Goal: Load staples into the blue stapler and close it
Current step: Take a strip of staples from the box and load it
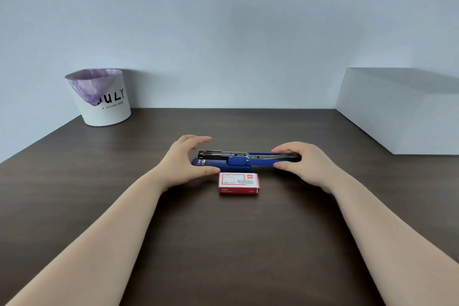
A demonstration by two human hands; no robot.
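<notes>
From the head camera there is one blue stapler (244, 160), one red staple box (239, 183), one white bin (103, 98) with a purple liner, one pale block (402, 109) and two bare hands.

The stapler lies flat across the middle of the dark wooden table (74, 181), opened out, its metal staple channel exposed on top towards the left. The left hand (185, 160) cups the stapler's left end with fingers spread wide and curved; the thumb lies at the blue base, while the fingers arch above the metal tip, and whether they touch it cannot be told. The right hand (301, 160) grasps the stapler's right end, fingers over the top and thumb against the near side.

The staple box sits closed just in front of the stapler, between the two hands, apart from both. The bin stands at the far left against the wall, the block along the right edge; bare table stretches between them and towards the camera.
</notes>
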